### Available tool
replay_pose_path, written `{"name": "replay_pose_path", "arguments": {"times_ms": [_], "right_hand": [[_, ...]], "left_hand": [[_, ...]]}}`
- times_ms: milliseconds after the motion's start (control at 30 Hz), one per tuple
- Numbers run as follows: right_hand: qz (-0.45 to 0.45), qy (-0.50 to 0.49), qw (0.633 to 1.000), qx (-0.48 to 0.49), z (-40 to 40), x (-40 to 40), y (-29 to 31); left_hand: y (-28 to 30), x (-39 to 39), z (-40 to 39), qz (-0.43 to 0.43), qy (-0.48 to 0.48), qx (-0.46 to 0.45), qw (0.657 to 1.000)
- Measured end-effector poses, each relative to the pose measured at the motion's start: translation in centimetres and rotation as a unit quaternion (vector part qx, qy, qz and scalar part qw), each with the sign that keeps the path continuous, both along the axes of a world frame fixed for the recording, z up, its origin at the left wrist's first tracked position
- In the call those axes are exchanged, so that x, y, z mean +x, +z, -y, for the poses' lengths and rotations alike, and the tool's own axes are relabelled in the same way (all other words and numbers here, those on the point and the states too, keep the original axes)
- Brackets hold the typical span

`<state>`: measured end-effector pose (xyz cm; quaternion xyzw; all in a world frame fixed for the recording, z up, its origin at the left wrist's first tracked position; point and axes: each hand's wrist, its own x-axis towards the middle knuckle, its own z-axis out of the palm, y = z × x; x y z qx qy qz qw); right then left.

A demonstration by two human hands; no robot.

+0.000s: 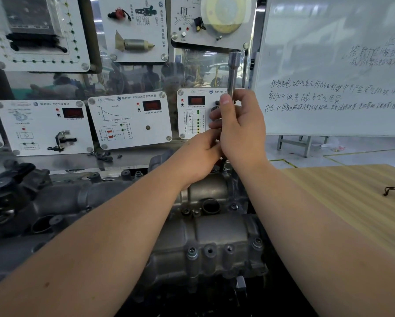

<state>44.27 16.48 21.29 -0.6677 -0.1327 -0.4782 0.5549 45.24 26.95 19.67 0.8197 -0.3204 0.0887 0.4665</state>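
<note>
Head view. Item: long socket tool (233, 72), upright above the far edge of the engine casting (205, 227), its lower tip reaching down to that edge. Right hand (237, 129): wrapped round the mid-shaft, thumb up along it. Left hand (197, 157): at the lower shaft just above the casting; its fingers are hidden behind the right hand, so its grip cannot be told. Step, as judged: seating or turning the tool on a far-edge fastener. The next move likely calls for a vertical shaft, downward pressure and a square twist.
</note>
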Motion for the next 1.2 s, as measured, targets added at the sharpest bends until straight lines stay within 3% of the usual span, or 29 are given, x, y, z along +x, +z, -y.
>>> {"name": "replay_pose_path", "arguments": {"times_ms": [1200], "right_hand": [[-0.003, 0.010, 1.000, 0.014, 0.05, -0.27, 0.16]], "left_hand": [[-0.09, 0.21, 0.00, -0.005, -0.011, -0.009, 1.000]]}}
